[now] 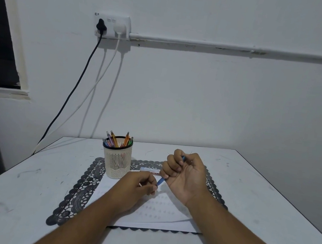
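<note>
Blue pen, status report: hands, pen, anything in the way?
Right hand grips blue pen, fist round barrel. Left hand pinches its lower tip, above paper. Pen holder stands clear to the left; nothing in the way.

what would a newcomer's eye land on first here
Two hands mid-table: the right hand grips a blue pen while the left hand pinches its lower end, above a white sheet on a dark lace mat. Behind the left hand stands a cream cup of coloured pens.
</note>
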Demonstrator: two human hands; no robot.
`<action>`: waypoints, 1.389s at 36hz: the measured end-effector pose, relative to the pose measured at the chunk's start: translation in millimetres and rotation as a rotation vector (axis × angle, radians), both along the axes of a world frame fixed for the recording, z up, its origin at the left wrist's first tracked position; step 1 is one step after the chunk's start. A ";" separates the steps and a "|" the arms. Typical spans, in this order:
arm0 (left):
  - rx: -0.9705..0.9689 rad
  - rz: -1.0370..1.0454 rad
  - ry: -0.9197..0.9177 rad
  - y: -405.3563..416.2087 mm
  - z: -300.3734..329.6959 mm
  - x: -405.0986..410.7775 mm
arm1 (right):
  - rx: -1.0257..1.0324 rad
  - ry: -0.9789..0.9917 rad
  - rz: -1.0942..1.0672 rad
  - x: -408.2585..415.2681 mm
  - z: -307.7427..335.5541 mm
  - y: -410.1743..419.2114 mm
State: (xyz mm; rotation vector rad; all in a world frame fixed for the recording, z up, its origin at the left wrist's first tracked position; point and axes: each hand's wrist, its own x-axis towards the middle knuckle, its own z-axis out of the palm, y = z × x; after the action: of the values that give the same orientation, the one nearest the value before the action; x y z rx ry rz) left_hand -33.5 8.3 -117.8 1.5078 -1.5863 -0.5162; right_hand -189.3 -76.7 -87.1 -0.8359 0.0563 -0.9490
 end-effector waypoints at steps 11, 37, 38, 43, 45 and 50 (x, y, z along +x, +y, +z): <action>-0.011 0.006 0.070 1.1 0.1 -2.8 | -0.006 0.005 0.033 -1.8 1.7 -0.7; -0.002 -0.004 0.088 0.6 -0.8 1.9 | -0.016 -0.020 0.053 -1.8 -2.0 -5.0; -0.003 -0.005 0.093 0.6 -1.0 1.5 | -0.016 -0.022 0.056 -2.1 -2.3 -5.3; 0.005 -0.006 0.052 -0.5 -1.4 4.1 | -0.023 -0.009 0.064 -1.8 -2.9 -5.6; 0.008 -0.008 0.051 -0.8 -1.4 4.8 | -0.023 -0.014 0.068 -2.0 -2.9 -6.1; 0.006 -0.013 0.066 0.0 -1.4 3.4 | -0.029 -0.019 0.090 -2.8 -4.1 -8.1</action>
State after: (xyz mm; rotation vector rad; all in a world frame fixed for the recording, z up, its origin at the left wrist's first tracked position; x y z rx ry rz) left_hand -30.1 8.3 -119.2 1.4711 -1.5460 -0.5733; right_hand -192.1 -84.8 -91.2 -0.8489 -0.0111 -0.8749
